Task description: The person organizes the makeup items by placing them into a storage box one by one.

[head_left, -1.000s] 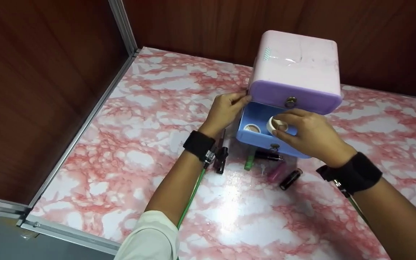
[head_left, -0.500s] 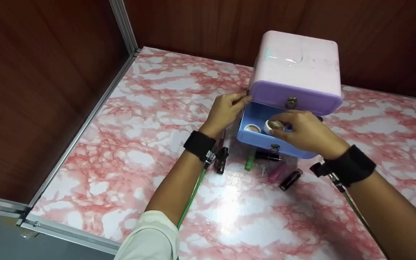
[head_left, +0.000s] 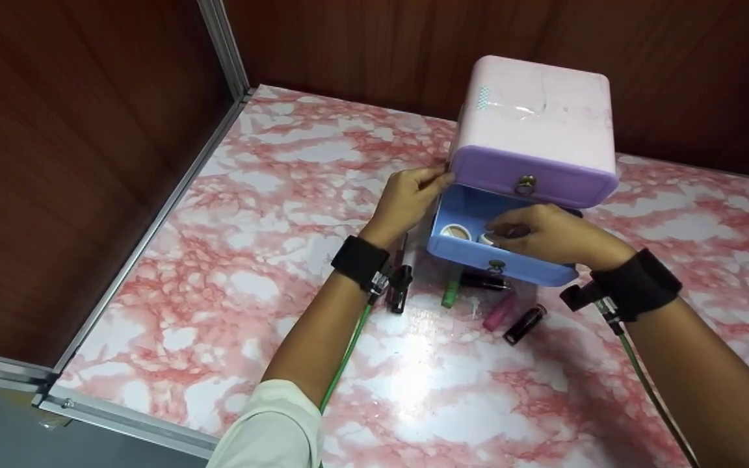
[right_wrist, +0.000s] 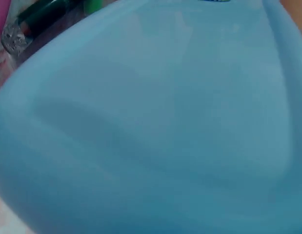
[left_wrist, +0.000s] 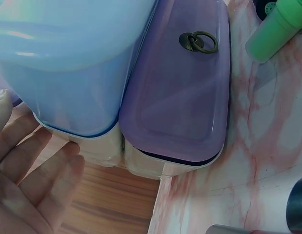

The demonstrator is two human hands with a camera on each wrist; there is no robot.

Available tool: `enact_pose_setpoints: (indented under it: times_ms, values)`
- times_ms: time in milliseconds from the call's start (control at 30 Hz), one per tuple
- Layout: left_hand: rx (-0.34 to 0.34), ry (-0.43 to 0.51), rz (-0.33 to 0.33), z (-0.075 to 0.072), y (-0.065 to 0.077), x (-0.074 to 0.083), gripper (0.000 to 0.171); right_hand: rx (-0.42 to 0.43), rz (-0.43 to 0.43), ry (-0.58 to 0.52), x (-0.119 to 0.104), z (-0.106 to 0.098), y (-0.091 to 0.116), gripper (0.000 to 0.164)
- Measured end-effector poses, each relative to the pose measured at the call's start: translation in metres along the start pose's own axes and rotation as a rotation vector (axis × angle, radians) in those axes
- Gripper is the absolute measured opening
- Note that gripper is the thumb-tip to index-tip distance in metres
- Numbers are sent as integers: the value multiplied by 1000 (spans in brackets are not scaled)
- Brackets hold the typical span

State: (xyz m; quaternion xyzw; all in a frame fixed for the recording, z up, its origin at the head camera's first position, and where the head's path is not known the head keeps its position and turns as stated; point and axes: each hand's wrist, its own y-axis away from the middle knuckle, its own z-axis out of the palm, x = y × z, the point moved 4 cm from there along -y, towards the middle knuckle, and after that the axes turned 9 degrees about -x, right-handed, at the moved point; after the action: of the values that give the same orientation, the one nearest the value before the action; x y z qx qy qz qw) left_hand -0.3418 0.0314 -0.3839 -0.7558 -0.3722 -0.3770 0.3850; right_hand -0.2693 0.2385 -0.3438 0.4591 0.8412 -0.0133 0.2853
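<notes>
A pink drawer cabinet (head_left: 537, 107) has its purple drawer (head_left: 498, 168) closed and the blue drawer (head_left: 530, 268) below pulled out. My left hand (head_left: 406, 200) touches the cabinet's left front corner, and in the left wrist view its fingers (left_wrist: 53, 168) lie fairly straight along the side. Inside the blue drawer, my right hand (head_left: 540, 233) pinches a small white round jar (head_left: 486, 239), mostly hidden by the fingers. Left of it lies a white-rimmed round container (head_left: 456, 232) with a beige top. The blue drawer's front (right_wrist: 165, 107) fills the right wrist view, hiding the right hand there.
In front of the cabinet lie a green tube (head_left: 450, 294), a black tube (head_left: 486, 281), a pink tube (head_left: 499, 311) and a black lipstick-like tube (head_left: 525, 324). A slim black-capped tube (head_left: 400, 289) lies by my left wrist. Another purple drawer (left_wrist: 180, 97) sits beneath the blue one.
My right hand has lowered the white jar deeper into the blue drawer, and the jar is now mostly covered by the fingers. The left hand stays at the cabinet corner.
</notes>
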Motion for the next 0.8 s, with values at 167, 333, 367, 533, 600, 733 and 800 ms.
enact_pose_setpoints:
  times_ms: [167,333,367,533,600,733,800]
  values:
    - [11,-24,17,0,0,-1,38,-35,-40,-35,5,2,-4,24]
    - [16,-18,26,0,0,-1,37,-14,-55,-34,9,3,-6,23]
    - [17,-16,24,0,0,-1,38,-5,-60,-29,9,3,-6,23]
    - [23,-15,25,0,0,-1,36,41,-31,-2,8,1,-4,26]
    - [28,-14,31,0,0,-1,36,53,-23,20,8,1,-3,28]
    - [26,3,26,0,0,-1,36,60,-43,56,8,4,-3,30]
    - [25,9,24,0,0,-2,36,52,-47,55,9,5,-3,31]
